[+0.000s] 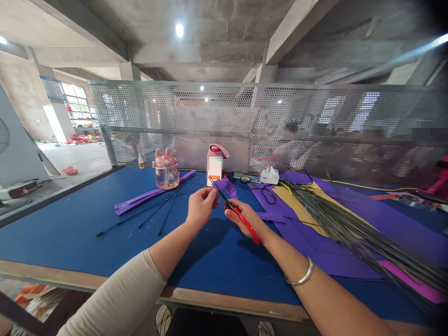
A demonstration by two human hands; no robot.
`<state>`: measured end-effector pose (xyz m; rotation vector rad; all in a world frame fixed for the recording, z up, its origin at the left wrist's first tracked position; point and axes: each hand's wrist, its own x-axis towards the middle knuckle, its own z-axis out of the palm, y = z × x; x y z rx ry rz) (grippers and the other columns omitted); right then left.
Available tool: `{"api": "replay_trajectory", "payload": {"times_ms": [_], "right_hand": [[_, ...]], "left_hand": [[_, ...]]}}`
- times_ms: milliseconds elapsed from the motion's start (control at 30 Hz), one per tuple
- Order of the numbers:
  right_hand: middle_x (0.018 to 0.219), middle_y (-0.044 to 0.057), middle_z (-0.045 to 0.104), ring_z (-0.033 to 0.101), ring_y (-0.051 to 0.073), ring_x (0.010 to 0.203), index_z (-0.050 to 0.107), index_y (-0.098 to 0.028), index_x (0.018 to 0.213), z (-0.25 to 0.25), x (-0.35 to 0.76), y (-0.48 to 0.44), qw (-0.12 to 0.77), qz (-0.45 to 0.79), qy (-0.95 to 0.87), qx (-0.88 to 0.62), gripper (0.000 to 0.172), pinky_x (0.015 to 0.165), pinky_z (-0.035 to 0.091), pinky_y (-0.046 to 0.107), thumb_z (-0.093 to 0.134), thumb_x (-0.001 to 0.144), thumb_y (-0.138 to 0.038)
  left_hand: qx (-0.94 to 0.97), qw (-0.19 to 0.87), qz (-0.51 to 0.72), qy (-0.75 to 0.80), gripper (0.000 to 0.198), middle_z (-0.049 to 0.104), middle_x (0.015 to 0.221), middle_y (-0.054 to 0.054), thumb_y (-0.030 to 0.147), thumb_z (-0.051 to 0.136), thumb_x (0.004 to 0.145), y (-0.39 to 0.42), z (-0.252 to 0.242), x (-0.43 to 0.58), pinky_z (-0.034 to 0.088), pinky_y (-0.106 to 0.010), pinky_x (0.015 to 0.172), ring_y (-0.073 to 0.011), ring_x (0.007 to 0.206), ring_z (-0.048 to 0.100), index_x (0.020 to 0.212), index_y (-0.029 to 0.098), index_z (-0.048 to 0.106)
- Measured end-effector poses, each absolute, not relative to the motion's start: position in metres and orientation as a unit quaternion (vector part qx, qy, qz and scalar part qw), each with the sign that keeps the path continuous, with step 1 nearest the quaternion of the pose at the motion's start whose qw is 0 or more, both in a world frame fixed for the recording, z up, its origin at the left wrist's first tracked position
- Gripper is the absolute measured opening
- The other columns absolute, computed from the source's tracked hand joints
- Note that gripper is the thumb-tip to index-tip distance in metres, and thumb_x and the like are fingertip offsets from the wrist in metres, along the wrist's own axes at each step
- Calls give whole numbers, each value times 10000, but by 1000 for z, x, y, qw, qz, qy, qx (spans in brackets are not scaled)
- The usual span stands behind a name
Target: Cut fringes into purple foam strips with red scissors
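Observation:
Scissors with red handles (248, 225) are gripped in my right hand (245, 212), their dark blades pointing up and to the left. Close beside them, my left hand (201, 207) is closed in a pinch. At its fingertips is a short crinkled strip of purple crepe paper (227, 187), which curves behind the blades toward my right hand. Whether the blades touch the paper I cannot tell. Both hands are raised over the blue table (140, 247). On the left lie several thin green stems (149, 217) with dark tips, near a long folded purple paper strip (140, 199).
A pink-lidded bottle (167, 170) and a phone-like white panel (214, 168) before a pink-topped bottle stand ahead. Rightward, a bundle of green stems (336, 214) lies over purple sheets (301, 249), near a white box (269, 175). A perforated metal screen (140, 116) borders the table's back.

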<state>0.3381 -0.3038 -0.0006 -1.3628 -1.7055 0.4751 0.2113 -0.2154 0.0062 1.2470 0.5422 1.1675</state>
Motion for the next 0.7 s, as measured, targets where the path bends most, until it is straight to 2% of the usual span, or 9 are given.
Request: {"api": "replay_trajectory", "payload": {"times_ms": [300, 700], "right_hand": [[632, -13, 457, 370, 112, 551, 570, -147, 827, 2, 336, -304, 429, 122, -671, -592, 412, 508, 335, 216, 542, 780, -556], [604, -20, 462, 374, 105, 527, 600, -133, 791, 5, 333, -305, 432, 143, -637, -622, 425, 499, 327, 216, 588, 723, -553]], "left_hand": [[541, 625, 511, 234, 302, 591, 580, -4, 401, 690, 612, -216, 7, 211, 468, -228, 511, -95, 494, 553, 706, 122, 623], [554, 615, 507, 240, 274, 584, 575, -1, 389, 670, 633, -212, 2, 211, 469, -229, 515, -97, 505, 548, 692, 126, 620]]}}
